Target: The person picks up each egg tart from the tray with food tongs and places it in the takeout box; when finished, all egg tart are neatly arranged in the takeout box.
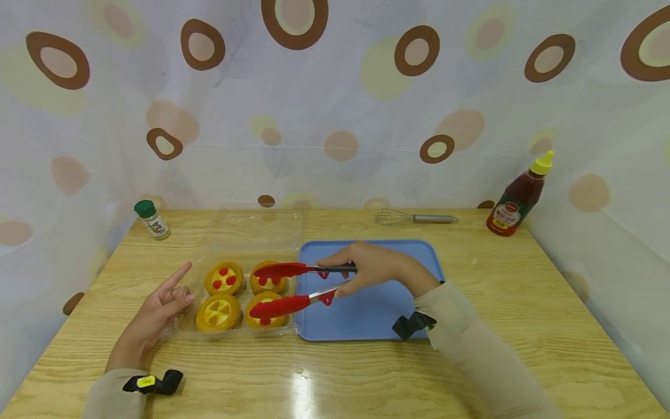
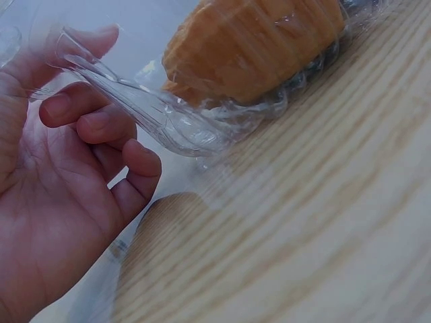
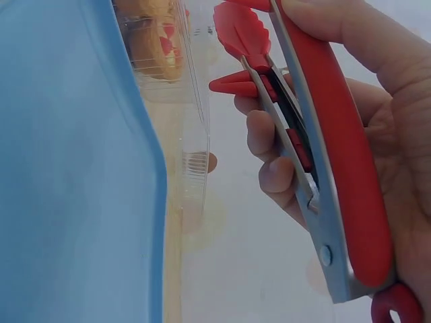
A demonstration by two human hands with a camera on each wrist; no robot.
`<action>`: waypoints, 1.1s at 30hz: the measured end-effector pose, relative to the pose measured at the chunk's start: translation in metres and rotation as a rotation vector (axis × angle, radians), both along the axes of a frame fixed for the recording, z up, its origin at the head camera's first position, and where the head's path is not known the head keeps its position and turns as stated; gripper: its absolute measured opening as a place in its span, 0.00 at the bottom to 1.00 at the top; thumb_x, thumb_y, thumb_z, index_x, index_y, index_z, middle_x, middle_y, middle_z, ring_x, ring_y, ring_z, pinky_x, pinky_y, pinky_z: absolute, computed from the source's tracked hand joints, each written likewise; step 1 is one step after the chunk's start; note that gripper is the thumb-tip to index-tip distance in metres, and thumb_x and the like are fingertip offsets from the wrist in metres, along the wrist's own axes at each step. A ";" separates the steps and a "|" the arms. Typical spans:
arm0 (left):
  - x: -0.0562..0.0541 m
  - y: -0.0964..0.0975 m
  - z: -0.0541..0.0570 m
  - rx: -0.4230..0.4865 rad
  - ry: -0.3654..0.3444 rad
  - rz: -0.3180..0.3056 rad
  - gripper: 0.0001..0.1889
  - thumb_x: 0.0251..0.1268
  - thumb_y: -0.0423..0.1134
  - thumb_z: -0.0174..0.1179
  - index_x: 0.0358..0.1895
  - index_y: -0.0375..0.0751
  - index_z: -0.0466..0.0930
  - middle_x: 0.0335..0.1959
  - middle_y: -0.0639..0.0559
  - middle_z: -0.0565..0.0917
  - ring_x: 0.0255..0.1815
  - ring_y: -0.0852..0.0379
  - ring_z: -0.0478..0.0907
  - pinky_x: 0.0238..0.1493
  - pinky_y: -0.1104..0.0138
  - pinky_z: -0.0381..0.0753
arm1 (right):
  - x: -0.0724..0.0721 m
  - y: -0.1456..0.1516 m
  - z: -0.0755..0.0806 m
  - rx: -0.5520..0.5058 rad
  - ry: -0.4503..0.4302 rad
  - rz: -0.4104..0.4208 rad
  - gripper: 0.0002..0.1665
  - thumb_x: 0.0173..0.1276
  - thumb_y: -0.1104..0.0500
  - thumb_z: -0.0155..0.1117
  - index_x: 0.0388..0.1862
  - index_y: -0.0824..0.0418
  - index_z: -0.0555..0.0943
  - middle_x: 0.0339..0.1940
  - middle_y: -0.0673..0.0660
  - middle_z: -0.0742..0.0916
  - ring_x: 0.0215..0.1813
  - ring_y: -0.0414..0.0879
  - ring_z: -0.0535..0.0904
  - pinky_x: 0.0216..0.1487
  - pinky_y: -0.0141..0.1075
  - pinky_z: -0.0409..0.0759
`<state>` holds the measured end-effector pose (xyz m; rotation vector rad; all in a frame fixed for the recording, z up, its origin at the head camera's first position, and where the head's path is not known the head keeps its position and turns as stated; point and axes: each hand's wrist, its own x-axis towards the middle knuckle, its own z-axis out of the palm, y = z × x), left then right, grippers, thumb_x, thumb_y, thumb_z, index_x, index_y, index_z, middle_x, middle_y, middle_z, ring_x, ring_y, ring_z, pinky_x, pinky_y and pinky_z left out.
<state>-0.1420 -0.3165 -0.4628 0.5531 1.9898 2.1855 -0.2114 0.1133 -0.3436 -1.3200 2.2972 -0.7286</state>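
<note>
My right hand point(image 1: 378, 266) grips a pair of red-tipped metal tongs point(image 3: 353, 161). In the head view the spread tong tips reach left over the two right-hand egg tarts point(image 1: 269, 278), which they partly cover. Several tarts sit in a clear plastic container point(image 1: 238, 334), some with red pieces on top; the front-left tart point(image 1: 217, 312) has a pattern of yellow wedges. At the container's left side, my left hand point(image 1: 157, 311) pinches the rim between thumb and curled fingers, index finger stretched out. The left wrist view shows a tart's brown side point(image 2: 252, 50) through the plastic.
The container's clear lid point(image 1: 259, 227) lies folded back behind it. A blue tray point(image 1: 361, 317) sits against its right side. Farther back stand a green-capped shaker point(image 1: 156, 224) at left, a whisk point(image 1: 419, 218), and a yellow-capped sauce bottle point(image 1: 515, 201) at right.
</note>
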 end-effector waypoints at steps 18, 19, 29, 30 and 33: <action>0.002 0.000 0.002 -0.016 -0.015 0.014 0.37 0.70 0.23 0.44 0.74 0.33 0.32 0.22 0.53 0.57 0.24 0.55 0.53 0.27 0.63 0.52 | 0.026 0.050 -0.014 -0.110 -0.024 -0.116 0.44 0.55 0.52 0.74 0.67 0.68 0.68 0.33 0.50 0.79 0.28 0.38 0.66 0.26 0.31 0.66; 0.002 0.000 0.002 -0.016 -0.016 0.015 0.37 0.70 0.23 0.45 0.74 0.34 0.32 0.22 0.53 0.57 0.24 0.55 0.53 0.27 0.63 0.52 | 0.027 0.054 -0.015 -0.114 -0.025 -0.127 0.45 0.55 0.52 0.74 0.67 0.68 0.67 0.34 0.50 0.79 0.30 0.39 0.67 0.26 0.32 0.67; 0.002 0.002 0.002 -0.022 -0.012 0.023 0.37 0.70 0.23 0.45 0.75 0.37 0.36 0.22 0.53 0.57 0.25 0.55 0.55 0.29 0.63 0.52 | 0.038 0.100 -0.025 -0.128 -0.066 -0.262 0.47 0.56 0.52 0.73 0.69 0.69 0.64 0.51 0.61 0.80 0.39 0.54 0.74 0.31 0.34 0.71; 0.002 0.002 0.002 -0.017 -0.012 0.020 0.37 0.70 0.23 0.45 0.75 0.37 0.36 0.22 0.53 0.57 0.25 0.55 0.55 0.29 0.63 0.52 | 0.040 0.105 -0.027 -0.131 -0.062 -0.276 0.47 0.56 0.52 0.73 0.69 0.69 0.64 0.51 0.62 0.80 0.39 0.55 0.74 0.31 0.34 0.72; 0.003 0.001 0.003 -0.014 -0.019 0.024 0.37 0.70 0.23 0.45 0.76 0.39 0.37 0.23 0.53 0.57 0.25 0.56 0.56 0.30 0.63 0.53 | 0.043 0.119 -0.032 -0.136 -0.042 -0.324 0.46 0.55 0.52 0.73 0.69 0.68 0.65 0.44 0.60 0.81 0.37 0.56 0.73 0.28 0.34 0.71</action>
